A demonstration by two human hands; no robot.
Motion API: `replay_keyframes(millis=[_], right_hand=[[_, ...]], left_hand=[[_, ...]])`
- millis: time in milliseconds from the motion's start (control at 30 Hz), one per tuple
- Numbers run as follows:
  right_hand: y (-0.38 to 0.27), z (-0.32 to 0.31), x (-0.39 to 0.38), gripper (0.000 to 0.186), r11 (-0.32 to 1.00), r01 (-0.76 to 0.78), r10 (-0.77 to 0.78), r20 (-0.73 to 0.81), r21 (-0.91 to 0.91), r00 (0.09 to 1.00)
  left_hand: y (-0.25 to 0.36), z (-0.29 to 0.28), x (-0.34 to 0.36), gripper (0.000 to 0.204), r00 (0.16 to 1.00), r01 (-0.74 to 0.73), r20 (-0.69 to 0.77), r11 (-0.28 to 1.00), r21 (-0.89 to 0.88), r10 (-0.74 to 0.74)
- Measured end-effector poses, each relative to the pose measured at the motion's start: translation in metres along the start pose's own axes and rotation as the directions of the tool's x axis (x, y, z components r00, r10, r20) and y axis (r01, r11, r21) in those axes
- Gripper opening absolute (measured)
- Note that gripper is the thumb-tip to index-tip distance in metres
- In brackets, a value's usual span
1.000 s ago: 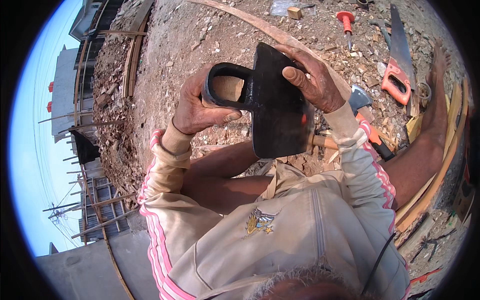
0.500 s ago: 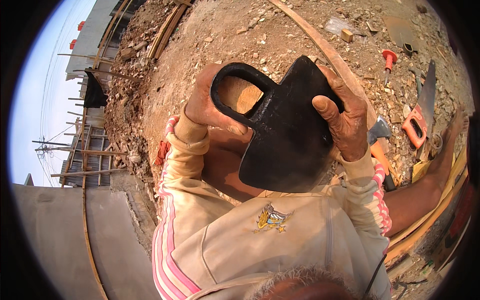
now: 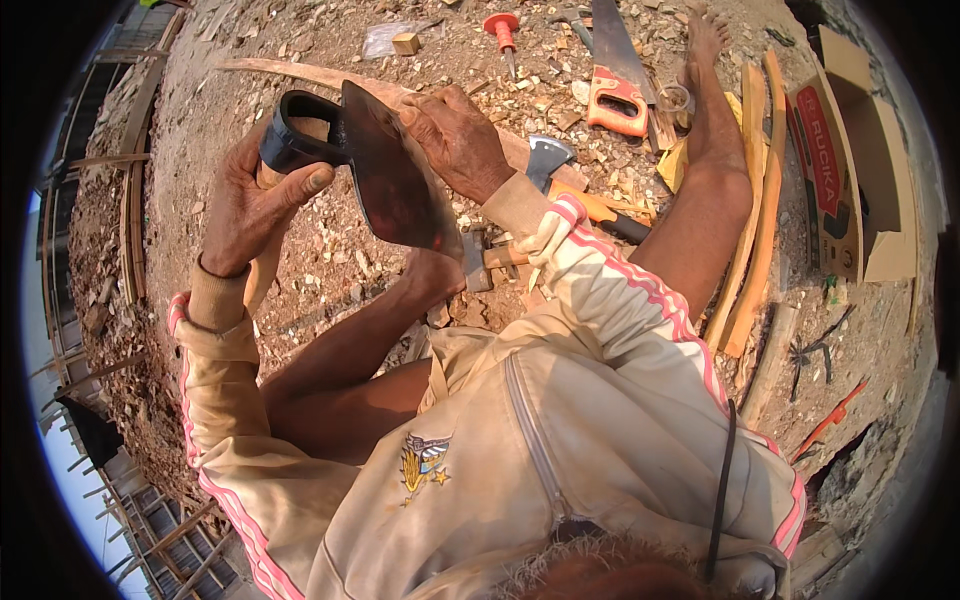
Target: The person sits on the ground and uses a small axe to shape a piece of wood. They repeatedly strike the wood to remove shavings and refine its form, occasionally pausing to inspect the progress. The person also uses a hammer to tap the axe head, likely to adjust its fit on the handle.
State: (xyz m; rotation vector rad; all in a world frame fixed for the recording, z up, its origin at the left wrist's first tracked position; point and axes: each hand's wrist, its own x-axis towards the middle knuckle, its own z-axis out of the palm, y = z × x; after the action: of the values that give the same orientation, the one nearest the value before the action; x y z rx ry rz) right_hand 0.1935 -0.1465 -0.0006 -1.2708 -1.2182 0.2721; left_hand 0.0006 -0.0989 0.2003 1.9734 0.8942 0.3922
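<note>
I hold a dark metal hoe blade (image 3: 395, 180) with a black ring socket (image 3: 295, 135) at its top. My left hand (image 3: 250, 205) grips the wooden handle (image 3: 262, 260) where it enters the socket, thumb pressed on the ring. My right hand (image 3: 455, 135) rests over the blade's upper edge, fingers curled on it. The blade hangs above my bent legs, with my foot (image 3: 430, 270) just below it.
On the dirt ahead lie an axe (image 3: 550, 160), a handsaw with an orange grip (image 3: 615, 85), a red-handled screwdriver (image 3: 503, 35), a hammer (image 3: 490, 258) and wood strips (image 3: 750, 220). An open cardboard box (image 3: 850, 150) stands at right. Wood chips litter the ground.
The view has swung right, showing the tools and box. The blade has turned edge-on and shifted left, and my right hand has moved from its side to its upper edge.
</note>
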Motion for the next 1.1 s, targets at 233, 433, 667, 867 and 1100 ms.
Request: replay_keyframes(millis=[233, 433, 667, 867, 1100], right_hand=[[0.107, -0.153, -0.030, 0.051, 0.792, -0.216, 0.423, 0.259, -0.571, 0.868], [0.095, -0.168, -0.094, 0.057, 0.448, -0.153, 0.887, 0.416, -0.881, 0.202], [0.143, -0.176, -0.120, 0.047, 0.652, -0.296, 0.758, 0.586, -0.698, 0.286], [0.138, -0.169, -0.118, 0.047, 0.746, -0.422, 0.654, 0.446, -0.515, 0.612], [0.012, -0.145, -0.012, 0.070, 0.869, -0.440, 0.351, 0.344, 0.228, 0.871]], left_hand=[[-0.113, 0.028, 0.073, 0.056, 0.995, -0.100, 0.044, 0.964, 0.247, 0.092], [-0.174, 0.048, 0.089, 0.064, 0.998, -0.062, 0.010, 0.966, 0.252, 0.061], [-0.179, 0.039, 0.095, 0.068, 0.996, -0.074, -0.007, 0.923, 0.377, 0.083], [-0.168, 0.027, 0.097, 0.077, 0.998, -0.050, -0.012, 0.929, 0.366, 0.059], [-0.184, 0.009, 0.095, 0.086, 0.942, 0.314, -0.256, 0.840, 0.442, -0.217]])
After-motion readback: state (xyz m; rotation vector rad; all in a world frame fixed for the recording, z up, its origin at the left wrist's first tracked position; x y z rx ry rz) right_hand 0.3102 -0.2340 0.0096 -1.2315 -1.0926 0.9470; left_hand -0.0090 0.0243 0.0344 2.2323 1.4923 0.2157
